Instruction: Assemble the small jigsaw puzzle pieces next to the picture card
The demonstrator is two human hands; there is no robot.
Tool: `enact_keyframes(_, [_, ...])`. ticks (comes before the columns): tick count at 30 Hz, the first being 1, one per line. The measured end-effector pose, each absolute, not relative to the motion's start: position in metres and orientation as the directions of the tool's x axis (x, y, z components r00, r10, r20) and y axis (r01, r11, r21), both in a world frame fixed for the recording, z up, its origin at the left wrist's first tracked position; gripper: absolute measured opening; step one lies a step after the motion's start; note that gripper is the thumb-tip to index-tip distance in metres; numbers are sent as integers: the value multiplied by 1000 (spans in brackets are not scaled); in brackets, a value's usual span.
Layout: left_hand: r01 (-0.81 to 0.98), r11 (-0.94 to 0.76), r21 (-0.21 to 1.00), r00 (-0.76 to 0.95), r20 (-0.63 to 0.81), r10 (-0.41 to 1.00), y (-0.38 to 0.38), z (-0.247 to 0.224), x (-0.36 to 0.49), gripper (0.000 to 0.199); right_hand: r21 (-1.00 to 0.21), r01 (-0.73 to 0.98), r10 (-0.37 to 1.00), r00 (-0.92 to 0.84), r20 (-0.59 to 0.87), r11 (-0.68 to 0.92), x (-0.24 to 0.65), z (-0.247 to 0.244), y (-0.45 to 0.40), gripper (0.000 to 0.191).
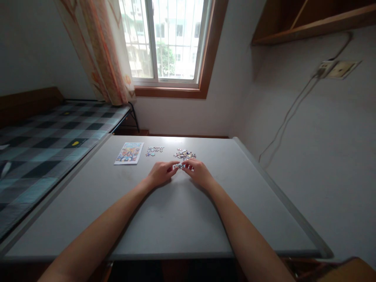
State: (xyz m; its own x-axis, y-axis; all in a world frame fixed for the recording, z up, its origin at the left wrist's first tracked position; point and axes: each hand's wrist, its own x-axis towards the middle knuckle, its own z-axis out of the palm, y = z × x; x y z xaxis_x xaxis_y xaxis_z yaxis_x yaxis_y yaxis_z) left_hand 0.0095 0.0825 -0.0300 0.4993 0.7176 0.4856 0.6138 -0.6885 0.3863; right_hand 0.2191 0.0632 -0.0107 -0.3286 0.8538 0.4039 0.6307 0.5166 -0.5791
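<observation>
Both hands meet over a small cluster of jigsaw puzzle pieces [179, 167] near the middle of the white table. My left hand [161, 172] has its thumb and index finger bent around the cluster's left side. From the right, my right hand [199, 172] does the same, thumb and index finger at the pieces. The fingertips partly cover the cluster, so single pieces cannot be made out. Just beyond the hands lies a loose heap of puzzle pieces [185, 154]. Several more pieces [155, 149] are spread out flat to the left, beside a printed picture sheet [129, 153].
The white table [176, 219] has a raised grey rim on its right side. At left stands a bed [58, 129] with a checked cover. Behind the table are a window [173, 39] and a curtain [102, 51]. A cable [282, 127] hangs down the right wall.
</observation>
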Motion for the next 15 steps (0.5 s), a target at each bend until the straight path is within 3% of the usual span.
enact_keyframes(15, [593,-697,402,501,493,711,79,-25,11,24,-579,617,845,-348,406,533,219,-14,64,11])
